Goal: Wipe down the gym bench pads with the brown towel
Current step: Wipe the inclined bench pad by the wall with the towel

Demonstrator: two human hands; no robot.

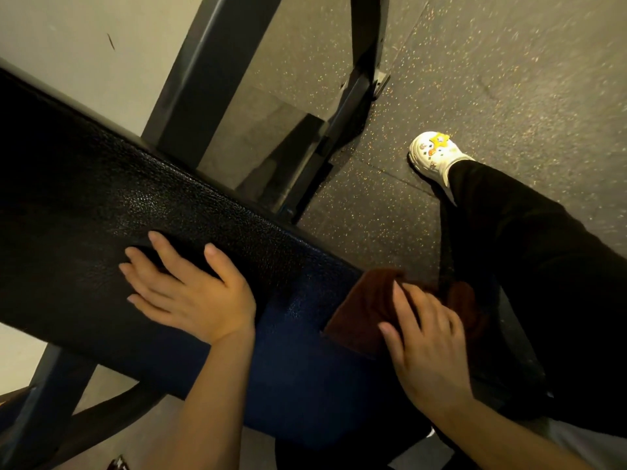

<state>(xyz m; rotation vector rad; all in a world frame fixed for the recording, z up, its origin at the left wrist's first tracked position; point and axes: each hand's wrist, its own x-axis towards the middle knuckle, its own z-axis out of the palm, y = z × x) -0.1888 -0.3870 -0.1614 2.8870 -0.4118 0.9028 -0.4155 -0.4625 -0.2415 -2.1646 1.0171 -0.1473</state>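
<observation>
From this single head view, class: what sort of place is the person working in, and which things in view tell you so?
Most likely a gym. A long black textured bench pad sits on a dark metal frame, and the floor is dark speckled rubber matting. The right hand presses a brown towel on the pad; the left hand rests flat.

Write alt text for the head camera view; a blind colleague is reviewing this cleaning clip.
A person's right hand presses a brown towel flat onto the near end of a black gym bench pad, while the left hand rests open on the pad. Beyond lie a speckled rubber floor, the grey metal frame, and the person's black trouser leg and white clog.
</observation>
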